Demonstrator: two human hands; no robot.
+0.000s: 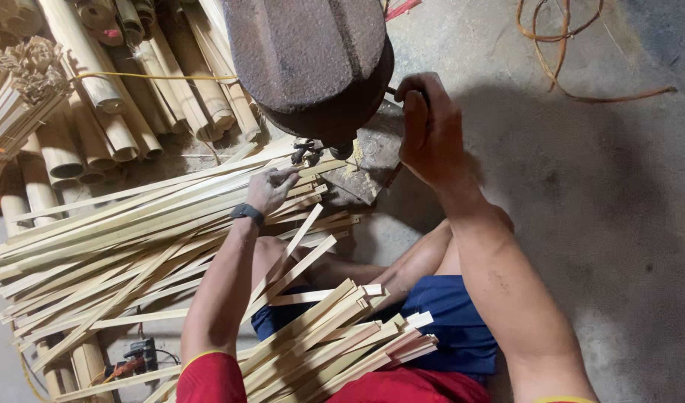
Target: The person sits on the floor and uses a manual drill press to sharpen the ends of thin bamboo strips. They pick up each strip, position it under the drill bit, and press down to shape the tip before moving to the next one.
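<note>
A big pile of bamboo strips [133, 239] fills the floor [618, 224] from 9 o'clock to the middle. Round bamboo poles [96, 112] lie at 10 o'clock, partly cut off. The rusty machine [312, 60] sits at 12 o'clock. The right hand [428, 130] has its grip closed around a dark handle [393, 91], mostly hidden. The left hand [271, 188] rests on the strips, fingers curled, grip loose. More strips [335, 336] lie across the lap at 6 o'clock.

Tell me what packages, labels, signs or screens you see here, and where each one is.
No packages, labels or signs in view.
The only likely screen: a dark wristband device on the left hand's wrist, above the pale bamboo strips; its face is not visible.
</note>
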